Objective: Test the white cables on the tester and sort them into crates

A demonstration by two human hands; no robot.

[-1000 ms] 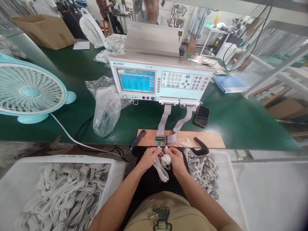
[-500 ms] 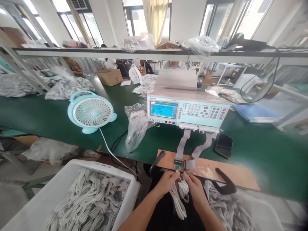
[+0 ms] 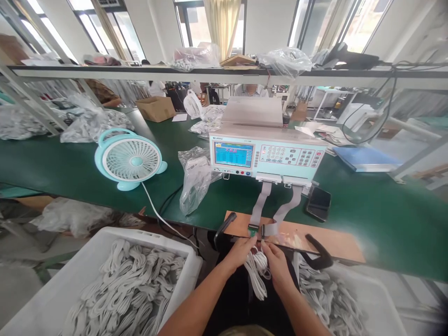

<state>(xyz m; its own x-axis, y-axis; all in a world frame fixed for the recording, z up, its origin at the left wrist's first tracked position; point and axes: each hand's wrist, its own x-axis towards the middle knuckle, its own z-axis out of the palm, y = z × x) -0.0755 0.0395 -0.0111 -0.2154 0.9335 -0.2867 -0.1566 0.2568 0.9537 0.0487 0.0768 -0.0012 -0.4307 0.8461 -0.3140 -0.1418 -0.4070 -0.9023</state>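
Observation:
A coiled white cable (image 3: 256,277) hangs between my hands over my lap. My left hand (image 3: 241,253) pinches one cable end at the small green circuit board (image 3: 252,232) on the left ribbon cable (image 3: 261,205). With the fingers closed, my right hand (image 3: 277,261) pinches the other end at the dark connector (image 3: 263,231) of the right ribbon cable (image 3: 287,210). The plugs are mostly covered by my fingertips, so how deep they sit cannot be told. Both ribbons run up to a light-blue cable tester (image 3: 273,156), whose lit screen (image 3: 233,154) carries large red characters.
A white bin (image 3: 185,275) of coiled cables stands at lower left, another bin (image 3: 374,289) at lower right. On the green table are a fan (image 3: 135,161), a phone (image 3: 318,203), a plastic bag (image 3: 196,182) and a brown board (image 3: 336,245). A person sits beyond the tester.
Red characters have appeared on the tester's screen, which showed mainly blue before. The whole view has shifted slightly. Both hands keep their pinch at the two connectors.

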